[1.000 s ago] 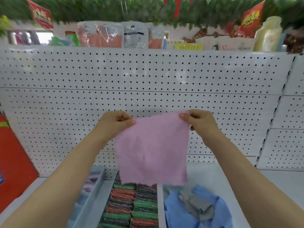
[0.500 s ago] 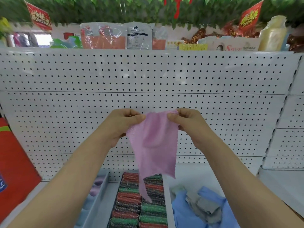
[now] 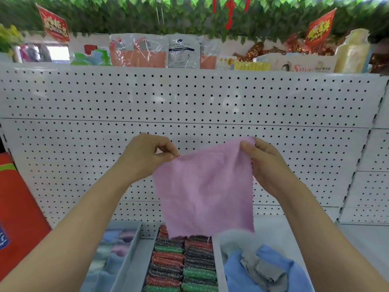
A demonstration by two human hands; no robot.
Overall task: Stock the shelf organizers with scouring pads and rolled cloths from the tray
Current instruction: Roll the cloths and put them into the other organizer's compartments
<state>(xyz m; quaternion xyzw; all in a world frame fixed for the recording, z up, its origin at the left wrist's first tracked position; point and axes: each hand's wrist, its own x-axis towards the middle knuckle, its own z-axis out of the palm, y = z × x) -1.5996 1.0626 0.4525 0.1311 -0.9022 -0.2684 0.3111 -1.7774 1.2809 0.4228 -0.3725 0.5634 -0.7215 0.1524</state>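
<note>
A pink cloth [image 3: 204, 190] hangs spread in the air in front of the pegboard. My left hand [image 3: 147, 154] pinches its upper left corner and my right hand [image 3: 263, 163] pinches its upper right corner. Below the cloth, a grey organizer [image 3: 215, 260] holds two rows of red, green and dark scouring pads [image 3: 183, 264]. Left of it, another organizer [image 3: 128, 247] holds rolled cloths [image 3: 120, 243] in blue, pink and pale green. At the lower right lies a heap of loose blue and grey cloths [image 3: 261, 268].
The white pegboard back wall [image 3: 189, 98] rises behind my hands. Packaged goods [image 3: 183, 51] line the top shelf under green leaf garlands. A red box [image 3: 19, 209] stands at the left edge. White shelf surface [image 3: 357, 239] shows at the right.
The cloth went from spread flat to bunched between my hands half a second ago. Now my hands have moved apart and it hangs spread again. The view tilted slightly down.
</note>
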